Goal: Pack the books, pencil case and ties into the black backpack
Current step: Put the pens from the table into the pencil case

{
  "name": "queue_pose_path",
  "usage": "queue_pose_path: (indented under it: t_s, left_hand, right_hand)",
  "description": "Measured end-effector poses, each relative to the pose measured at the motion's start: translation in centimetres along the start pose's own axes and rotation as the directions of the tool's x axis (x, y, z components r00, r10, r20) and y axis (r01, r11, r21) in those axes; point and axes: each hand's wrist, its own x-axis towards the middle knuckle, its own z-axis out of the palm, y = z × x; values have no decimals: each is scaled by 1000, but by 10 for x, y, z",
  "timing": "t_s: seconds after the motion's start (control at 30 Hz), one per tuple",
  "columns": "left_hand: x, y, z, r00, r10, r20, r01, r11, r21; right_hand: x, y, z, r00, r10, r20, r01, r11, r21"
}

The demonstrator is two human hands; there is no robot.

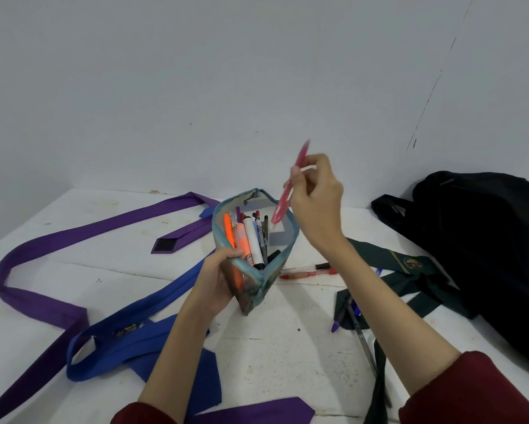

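With our left hand (217, 280) gripping the pencil case (254, 240) open, we should steer the pink pen (287, 191), pinched in our right hand (315, 197) at one o'clock, tip-first into the gap beside the markers (248, 237).

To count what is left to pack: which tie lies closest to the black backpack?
The dark green tie with the crest: it reaches the black backpack on the right. The blue tie and purple tie lie left.

The left hand (217, 280) holds an open, soft blue-green pencil case (257, 240) full of pens & markers, w/ the right hand (315, 197) pinching a see-through pink pen (290, 185) over it, long purple (73, 237), blue (141, 328) & dark green (404, 264) cloth ties on the white table (272, 347) & a black fabric backpack (486, 246) at right.
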Motion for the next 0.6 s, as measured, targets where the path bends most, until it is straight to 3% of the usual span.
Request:
queue_pose_path:
  t_s: [0.13, 0.2, 0.3, 0.37, 0.53, 0.6]
  left_hand:
    - [1, -2, 0, 998, 19, 65, -18, 1000, -23]
    - [2, -2, 2, 998, 38, 58, -36, 999, -20]
    - [1, -4, 7, 998, 39, 49, -38, 999, -7]
    - [1, -4, 8, 998, 36, 45, -36, 999, -3]
    - [5, -3, -1, 997, 53, 50, -52, 998, -39]
    - [7, -2, -7, 997, 69, 29, -67, 996, -55]
  right_hand:
    - [-9, 23, 15, 931, 188, 313, -46, 910, -412]
    - [-13, 30, 21, 898, 253, 360, -2, 820, -572]
    - [-14, 35, 26, 897, 295, 330, 0, 744, -668]
    - [-11, 36, 27, 908, 282, 309, 10, 724, -689]
    - [-7, 33, 7, 992, 85, 91, -32, 879, -475]
    - [-6, 45, -5, 992, 125, 29, -98, 886, -454]
